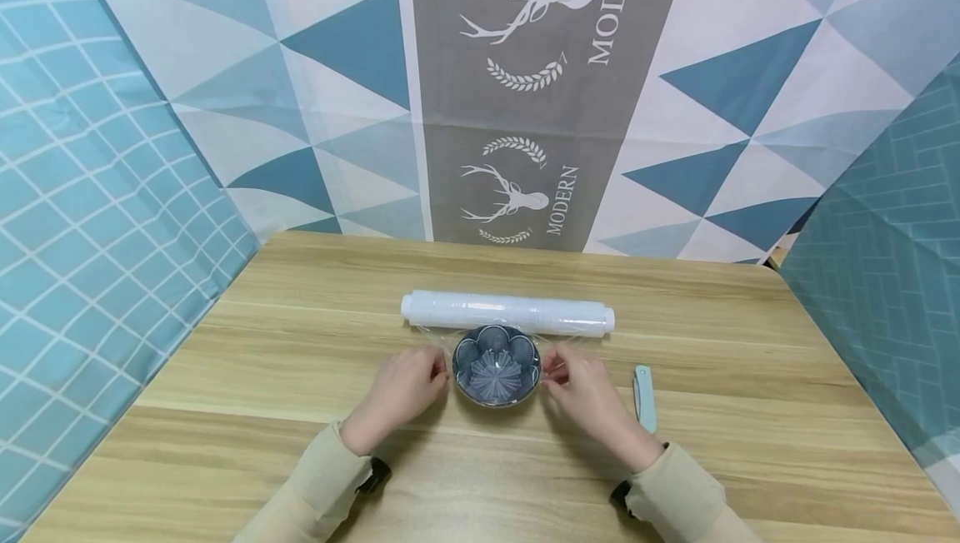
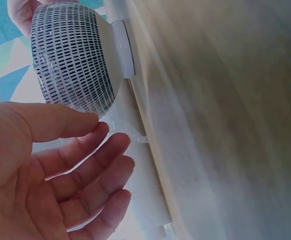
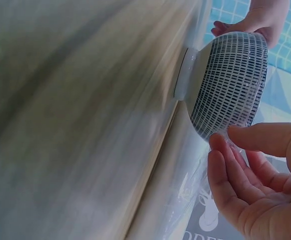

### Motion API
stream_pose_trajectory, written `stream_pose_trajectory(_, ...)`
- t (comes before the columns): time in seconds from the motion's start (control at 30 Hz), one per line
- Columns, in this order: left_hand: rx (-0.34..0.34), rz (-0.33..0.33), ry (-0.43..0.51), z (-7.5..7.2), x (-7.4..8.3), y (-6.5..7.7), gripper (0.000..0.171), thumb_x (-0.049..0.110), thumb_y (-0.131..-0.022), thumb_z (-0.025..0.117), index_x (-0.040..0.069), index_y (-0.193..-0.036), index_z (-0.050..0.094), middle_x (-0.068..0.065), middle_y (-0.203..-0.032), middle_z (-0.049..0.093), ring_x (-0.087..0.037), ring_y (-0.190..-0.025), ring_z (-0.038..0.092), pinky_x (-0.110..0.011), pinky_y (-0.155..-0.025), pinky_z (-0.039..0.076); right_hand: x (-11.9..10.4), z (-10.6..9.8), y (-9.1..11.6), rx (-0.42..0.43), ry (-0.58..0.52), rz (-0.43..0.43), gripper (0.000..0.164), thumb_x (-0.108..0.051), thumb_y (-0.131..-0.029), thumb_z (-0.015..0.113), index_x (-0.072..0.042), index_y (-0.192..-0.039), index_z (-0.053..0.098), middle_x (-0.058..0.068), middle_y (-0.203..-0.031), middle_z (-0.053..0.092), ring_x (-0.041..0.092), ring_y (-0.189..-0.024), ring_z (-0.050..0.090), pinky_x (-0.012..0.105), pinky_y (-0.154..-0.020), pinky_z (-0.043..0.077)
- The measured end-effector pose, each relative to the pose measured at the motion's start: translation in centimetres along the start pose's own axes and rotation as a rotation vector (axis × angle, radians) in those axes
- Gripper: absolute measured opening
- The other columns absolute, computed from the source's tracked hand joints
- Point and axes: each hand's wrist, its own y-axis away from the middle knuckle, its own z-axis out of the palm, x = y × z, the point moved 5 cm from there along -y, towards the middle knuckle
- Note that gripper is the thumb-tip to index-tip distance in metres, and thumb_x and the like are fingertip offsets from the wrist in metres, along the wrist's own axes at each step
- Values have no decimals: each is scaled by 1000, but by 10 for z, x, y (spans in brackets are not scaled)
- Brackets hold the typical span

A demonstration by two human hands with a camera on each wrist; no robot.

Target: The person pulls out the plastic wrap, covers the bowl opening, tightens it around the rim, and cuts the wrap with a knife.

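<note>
Well inside table edges [image 1: 337,245], both hands [image 1: 403,386] [image 1: 588,391] pinch film [image 3: 186,191] beside a bowl [image 1: 495,378].

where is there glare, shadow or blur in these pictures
Head view: a bright glint along the white roll, soft shadows on the table near the hands; left wrist view: the table grain is soft and smeared; right wrist view: the table is dim and blurred, while the bowl's dashed pattern is comparatively crisp.
</note>
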Motion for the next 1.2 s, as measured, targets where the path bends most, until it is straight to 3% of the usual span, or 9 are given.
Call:
stream_pose_trajectory(0.3,5,-8,15,0,0,0,3,12,-74,68,11,-76,65,2,-70,62,-9,-58,53,-24,-52,44,-1,2,4,-14,-69,30,20,3,-76,63,-11,-89,57,1,-91,61,13,-82,63,21,-72,52)
stream_pose_trajectory(0.47,15,-4,26,0,1,-2,5,8,-75,67,13,-73,66,4,-68,63,-7,-56,51,-22,-48,41,-1,3,5,5,-78,23,16,2,-79,61,-11,-89,57,0,-90,61,12,-81,61,22,-71,52)
stream_pose_trajectory(0.83,-4,-29,36,1,3,-4,10,7,-71,68,13,-74,61,5,-66,58,-7,-54,47,-21,-48,39,0,2,1,73,-85,44,18,5,-75,66,-8,-85,58,4,-86,63,14,-74,64,18,-66,51)
stream_pose_trajectory(1.2,-6,-11,35,1,5,-5,12,3,-71,67,12,-70,59,3,-63,57,-9,-54,48,-23,-47,39,0,4,1,75,-106,54,19,7,-74,65,-8,-84,58,4,-85,62,14,-74,65,16,-66,51)
